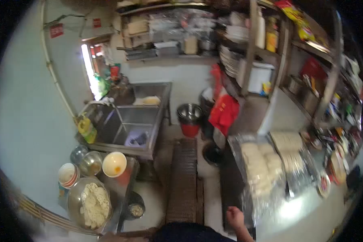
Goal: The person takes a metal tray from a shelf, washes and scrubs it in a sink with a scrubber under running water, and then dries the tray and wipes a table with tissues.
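My right hand [234, 217] hangs at the lower right, beside the counter edge, its fingers curled in and nothing visible in them. Nearest to it, on the counter, lie clear plastic bags with rows of pale dough-like pieces [259, 167]. My left hand does not show; only a blurred strip, perhaps my forearm, crosses the bottom edge. At the lower left, a steel bowl [73, 205] holds pale, sliced-looking pieces [94, 205]. Around it stand a stack of bowls [68, 174], a steel bowl [91, 163] and a cream bowl [114, 164] with something orange inside.
A steel sink [141, 117] stands ahead on the left. A dark slatted floor strip [182, 177] runs down the middle between the sink side and the counter. A red bucket [189, 128] and a dark bin [212, 153] stand on the floor; red cloth [224, 113] hangs above.
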Tool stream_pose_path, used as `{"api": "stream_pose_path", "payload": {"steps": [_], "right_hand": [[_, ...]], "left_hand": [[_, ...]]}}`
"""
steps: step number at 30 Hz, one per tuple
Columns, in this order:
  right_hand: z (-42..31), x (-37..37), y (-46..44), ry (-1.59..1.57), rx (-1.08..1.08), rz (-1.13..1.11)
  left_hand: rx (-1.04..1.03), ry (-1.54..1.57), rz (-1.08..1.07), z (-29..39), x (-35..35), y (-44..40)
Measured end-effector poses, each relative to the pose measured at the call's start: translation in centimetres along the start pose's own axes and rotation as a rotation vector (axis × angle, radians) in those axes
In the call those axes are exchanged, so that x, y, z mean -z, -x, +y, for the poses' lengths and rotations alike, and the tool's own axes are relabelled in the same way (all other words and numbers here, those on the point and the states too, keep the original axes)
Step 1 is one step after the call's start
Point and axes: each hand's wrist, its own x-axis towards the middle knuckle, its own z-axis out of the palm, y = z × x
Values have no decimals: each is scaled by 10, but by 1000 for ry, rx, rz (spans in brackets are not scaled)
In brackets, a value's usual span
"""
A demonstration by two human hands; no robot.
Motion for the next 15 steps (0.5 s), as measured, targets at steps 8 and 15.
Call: {"api": "stream_pose_path", "payload": {"steps": [8,15], "right_hand": [[-163,-60,-287,-167,631,-420],[-303,-148,-510,-117,1186,-444]], "left_hand": [[101,338,231,111,21,-43],[35,476,285,208,114,-191]]}}
